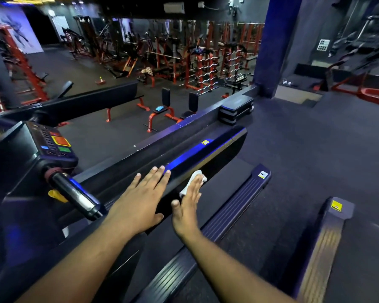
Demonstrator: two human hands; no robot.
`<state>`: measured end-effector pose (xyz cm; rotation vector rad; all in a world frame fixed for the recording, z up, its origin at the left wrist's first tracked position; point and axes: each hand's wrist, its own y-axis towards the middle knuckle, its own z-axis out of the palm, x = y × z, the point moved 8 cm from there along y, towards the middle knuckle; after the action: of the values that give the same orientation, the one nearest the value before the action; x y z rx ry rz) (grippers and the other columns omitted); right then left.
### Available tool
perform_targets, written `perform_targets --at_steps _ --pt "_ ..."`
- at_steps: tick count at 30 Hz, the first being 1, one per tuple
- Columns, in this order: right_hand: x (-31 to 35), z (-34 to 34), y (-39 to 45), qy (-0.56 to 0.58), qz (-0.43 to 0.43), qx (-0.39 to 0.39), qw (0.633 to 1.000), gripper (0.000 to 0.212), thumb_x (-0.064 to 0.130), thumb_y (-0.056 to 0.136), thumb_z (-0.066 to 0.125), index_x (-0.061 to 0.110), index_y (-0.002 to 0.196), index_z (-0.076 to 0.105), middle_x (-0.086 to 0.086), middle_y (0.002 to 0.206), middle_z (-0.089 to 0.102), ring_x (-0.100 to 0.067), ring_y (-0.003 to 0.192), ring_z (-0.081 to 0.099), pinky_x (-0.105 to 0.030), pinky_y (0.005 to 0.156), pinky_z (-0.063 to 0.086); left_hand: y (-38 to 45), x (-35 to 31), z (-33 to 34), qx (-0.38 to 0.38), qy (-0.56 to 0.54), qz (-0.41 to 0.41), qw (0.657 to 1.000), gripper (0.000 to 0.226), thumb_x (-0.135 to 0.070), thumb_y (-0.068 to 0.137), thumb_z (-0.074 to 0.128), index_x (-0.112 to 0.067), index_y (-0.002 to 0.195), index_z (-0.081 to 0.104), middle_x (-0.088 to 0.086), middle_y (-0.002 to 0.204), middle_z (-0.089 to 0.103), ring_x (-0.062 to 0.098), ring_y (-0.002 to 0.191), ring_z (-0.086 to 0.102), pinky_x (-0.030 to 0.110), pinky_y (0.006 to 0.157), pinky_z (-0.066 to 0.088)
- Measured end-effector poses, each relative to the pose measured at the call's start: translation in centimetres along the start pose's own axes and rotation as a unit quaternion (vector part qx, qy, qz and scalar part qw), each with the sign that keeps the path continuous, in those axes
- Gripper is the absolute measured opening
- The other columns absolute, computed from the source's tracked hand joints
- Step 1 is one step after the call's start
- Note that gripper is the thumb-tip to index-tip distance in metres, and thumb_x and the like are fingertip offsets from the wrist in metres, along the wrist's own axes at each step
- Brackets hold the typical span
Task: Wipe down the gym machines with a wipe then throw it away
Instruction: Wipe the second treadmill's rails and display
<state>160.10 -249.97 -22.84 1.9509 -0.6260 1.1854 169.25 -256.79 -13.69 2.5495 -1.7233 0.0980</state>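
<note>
far left there's the treadmill console (pixel 53 141), dark with an orange and a green button, its left part cut off by the edge of the frame. just below it a shiny black handlebar (pixel 74 194) sticks out toward the viewer, with something yellow (pixel 57 196) tucked behind it, can't tell what that is.

next over, the left hand (pixel 140 200) lies flat on top of the treadmill's long black side rail (pixel 208 152), fingers (pixel 160 173) straight and spread, gripping nothing, just resting there.

right beside it the right hand (pixel 189 204) presses a white wipe (pixel 195 180) against the inner face of that same rail, fingers straight over it, thumb out to the side. most of the wipe is hidden under the palm, only its crumpled ends poke out.

further right is the dark belt (pixel 234 169), then a ribbed foot rail (pixel 236 202), and another treadmill's rail (pixel 328 232) with a yellow sticker, cut off at the bottom.

no bins in sight. in the back, red racks and a red bench (pixel 160 114) with something blue on the seat, too blurry to say more.
</note>
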Motion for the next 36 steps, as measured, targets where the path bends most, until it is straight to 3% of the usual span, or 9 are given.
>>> perform_targets --at_steps 6,8,15,18,21,27,31,33,36 --pt "-3.1 -4.4 6.7 0.098 0.13 -0.127 0.978 0.11 0.098 0.075 0.015 0.029 0.153 -0.021 0.018 0.162 -0.026 0.01 0.142 -0.031 -0.057 0.123 -0.009 0.1 0.0 0.0 0.003 0.005 -0.007 1.0 0.118 -0.052 0.088 0.07 -0.023 0.161 -0.017 -0.003 0.17 -0.02 0.014 0.156 -0.015 0.04 0.127 -0.004" --pt "-3.2 -4.7 7.0 0.099 0.138 -0.129 0.977 0.109 0.098 0.074 0.015 0.029 0.151 -0.021 0.016 0.162 -0.023 0.013 0.14 -0.031 -0.056 0.123 -0.007 0.2 0.0 0.1 0.003 0.004 -0.009 1.0 0.118 -0.052 0.087 0.07 -0.023 0.161 -0.017 -0.003 0.17 -0.019 0.014 0.156 -0.016 0.041 0.127 -0.004" --pt "1.3 -1.7 1.4 -0.084 -0.072 0.016 0.994 0.119 0.091 0.078 0.01 0.006 0.16 -0.006 -0.008 0.169 -0.014 -0.026 0.154 -0.02 -0.047 0.121 -0.021 -0.1 0.2 0.0 0.0 0.0 -0.018 1.0 0.117 -0.052 0.087 0.069 -0.023 0.162 -0.017 -0.003 0.169 -0.021 0.012 0.155 -0.019 0.039 0.127 -0.008" --pt "1.9 -4.5 4.8 -0.219 -0.14 0.022 0.965 0.117 0.092 0.077 0.008 0.012 0.161 0.02 -0.005 0.17 0.012 -0.025 0.156 -0.013 -0.06 0.12 -0.014 -0.2 0.2 -0.1 0.004 0.007 -0.02 1.0 0.118 -0.053 0.088 0.068 -0.022 0.161 -0.02 -0.003 0.169 -0.024 0.012 0.155 -0.02 0.039 0.127 -0.007" --pt "2.1 -7.1 8.9 -0.317 -0.128 0.061 0.938 0.118 0.096 0.073 0.008 0.016 0.155 0.034 -0.002 0.165 0.026 -0.023 0.156 -0.012 -0.067 0.116 -0.014 -0.4 0.2 -0.2 0.004 0.009 -0.018 1.0 0.119 -0.054 0.089 0.067 -0.02 0.16 -0.022 -0.002 0.169 -0.024 0.013 0.155 -0.019 0.041 0.128 -0.004" --pt "5.2 -2.9 2.8 -0.333 -0.182 0.157 0.912 0.127 0.099 0.067 0.014 0.014 0.162 0.014 -0.002 0.17 0.007 -0.017 0.155 -0.015 -0.065 0.116 -0.019 -1.7 1.6 -0.3 -0.008 -0.023 -0.045 0.999 0.12 -0.06 0.087 0.065 -0.019 0.159 -0.022 -0.001 0.169 -0.022 0.013 0.156 -0.017 0.043 0.128 -0.004" --pt "5.9 -2.2 0.5 -0.346 -0.251 0.172 0.888 0.118 0.096 0.071 0.018 0.02 0.161 0.021 0.0 0.168 0.018 -0.017 0.156 0.008 -0.074 0.115 -0.007 -4.6 2.7 -0.4 -0.001 -0.009 -0.046 0.999 0.119 -0.062 0.088 0.062 -0.018 0.16 -0.022 -0.001 0.169 -0.022 0.014 0.156 -0.018 0.044 0.128 -0.006" --pt "5.5 -3.6 2.9 -0.369 -0.219 0.141 0.892 0.115 0.097 0.072 0.019 0.022 0.159 0.027 -0.001 0.166 0.024 -0.018 0.155 0.014 -0.076 0.114 -0.006 -6.3 3.4 -0.5 -0.006 -0.005 -0.043 0.999 0.117 -0.064 0.089 0.059 -0.018 0.16 -0.021 -0.001 0.169 -0.021 0.014 0.156 -0.017 0.044 0.128 -0.005" --pt "5.9 -3.7 4.8 -0.392 -0.137 0.14 0.899 0.124 0.1 0.067 0.014 0.017 0.159 0.023 -0.005 0.168 0.014 -0.021 0.157 -0.003 -0.068 0.116 -0.015 -8.5 4.2 -0.5 -0.016 0.003 -0.036 0.999 0.116 -0.067 0.09 0.056 -0.018 0.16 -0.021 0.0 0.17 -0.02 0.015 0.156 -0.016 0.045 0.128 -0.004"
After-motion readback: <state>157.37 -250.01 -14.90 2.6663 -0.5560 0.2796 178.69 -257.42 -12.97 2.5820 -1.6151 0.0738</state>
